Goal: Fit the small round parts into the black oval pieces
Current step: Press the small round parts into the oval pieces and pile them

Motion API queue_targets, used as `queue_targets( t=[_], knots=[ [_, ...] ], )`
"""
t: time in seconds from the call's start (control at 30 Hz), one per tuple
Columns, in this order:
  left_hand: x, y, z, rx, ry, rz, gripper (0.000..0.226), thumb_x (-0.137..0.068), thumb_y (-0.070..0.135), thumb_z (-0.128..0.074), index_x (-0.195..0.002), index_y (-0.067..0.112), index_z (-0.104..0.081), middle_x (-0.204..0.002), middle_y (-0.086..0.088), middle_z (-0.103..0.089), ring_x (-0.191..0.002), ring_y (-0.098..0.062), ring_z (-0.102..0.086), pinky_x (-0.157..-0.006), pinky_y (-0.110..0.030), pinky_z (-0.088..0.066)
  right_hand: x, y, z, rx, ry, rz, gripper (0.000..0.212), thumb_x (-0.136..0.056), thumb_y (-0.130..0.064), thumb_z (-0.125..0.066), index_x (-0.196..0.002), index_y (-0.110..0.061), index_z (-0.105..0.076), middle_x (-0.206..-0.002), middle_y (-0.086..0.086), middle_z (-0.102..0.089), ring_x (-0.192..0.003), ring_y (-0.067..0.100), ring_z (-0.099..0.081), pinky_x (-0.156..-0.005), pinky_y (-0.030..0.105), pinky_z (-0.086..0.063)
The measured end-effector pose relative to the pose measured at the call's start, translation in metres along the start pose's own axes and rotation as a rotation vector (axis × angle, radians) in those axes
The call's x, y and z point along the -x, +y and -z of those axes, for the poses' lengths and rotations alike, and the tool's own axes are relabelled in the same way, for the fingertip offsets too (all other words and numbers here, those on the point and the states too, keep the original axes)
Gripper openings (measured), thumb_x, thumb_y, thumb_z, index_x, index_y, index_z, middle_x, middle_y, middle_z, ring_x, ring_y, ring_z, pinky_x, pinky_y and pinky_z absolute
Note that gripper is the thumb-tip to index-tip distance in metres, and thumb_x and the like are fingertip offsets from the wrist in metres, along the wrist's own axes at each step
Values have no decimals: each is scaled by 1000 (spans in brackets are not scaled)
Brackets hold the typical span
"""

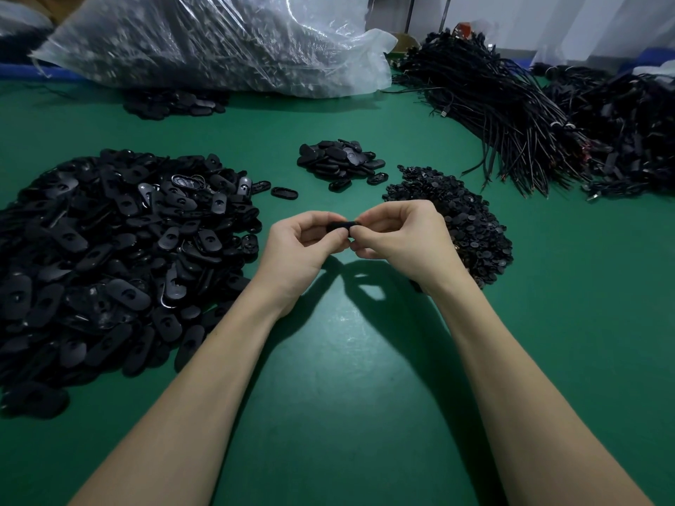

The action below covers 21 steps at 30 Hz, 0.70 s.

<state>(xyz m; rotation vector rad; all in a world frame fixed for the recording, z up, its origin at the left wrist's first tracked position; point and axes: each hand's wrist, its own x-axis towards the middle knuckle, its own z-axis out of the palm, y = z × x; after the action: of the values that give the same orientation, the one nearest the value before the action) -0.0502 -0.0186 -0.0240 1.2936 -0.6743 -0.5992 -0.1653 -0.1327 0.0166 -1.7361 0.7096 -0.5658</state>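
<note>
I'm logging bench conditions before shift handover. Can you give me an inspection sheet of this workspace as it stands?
Surface: green table mat, bare in front of the person.
Job's things: large pile of black oval pieces on the left; small round parts pile on the right; smaller oval pile behind the hands; one black oval piece held between both hands.
Clutter: clear plastic bag of dark parts at the back; a few loose ovals beside it.
Grippers: left hand and right hand both pinch the held piece with their fingers, above the mat.
Cables: bundled black cables heaped back right.
Surroundings: white wall behind; further detail unclear.
</note>
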Motion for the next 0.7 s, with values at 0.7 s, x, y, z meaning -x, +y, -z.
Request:
queue_targets(
  t=[0.7],
  knots=[
    [-2,-5,-5,-171,74,-12,17,-90,2,-71,-89,19,-72,-84,-4,-76,-77,-10,-73,-74,-18,-54,1,5,-2,232,2,108,8,-87,-7,-75,-82,-11,-70,-66,-1,-76,-60,12,-75,-66,26,-63]
  ],
)
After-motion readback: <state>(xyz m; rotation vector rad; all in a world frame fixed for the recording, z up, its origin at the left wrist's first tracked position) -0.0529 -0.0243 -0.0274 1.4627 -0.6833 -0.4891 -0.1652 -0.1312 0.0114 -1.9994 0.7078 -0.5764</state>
